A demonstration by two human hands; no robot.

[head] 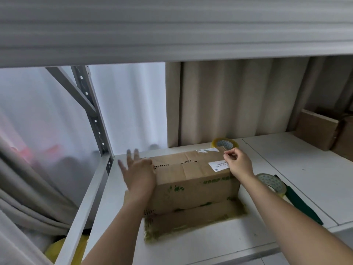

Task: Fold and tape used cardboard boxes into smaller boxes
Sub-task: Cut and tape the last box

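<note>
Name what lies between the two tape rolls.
In the head view, the right hand and the cardboard box's right end lie between far roll and near roll.

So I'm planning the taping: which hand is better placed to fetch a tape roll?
The right hand. It's at the box's right end, with one tape roll just behind it and another beside its forearm. The left hand lies open at the box's far end.

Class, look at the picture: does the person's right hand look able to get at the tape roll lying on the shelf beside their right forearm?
Probably yes. The right hand pinches something small at the cardboard box top, and the tape roll lies uncovered on the shelf just right of that forearm, with nothing between them.
</note>
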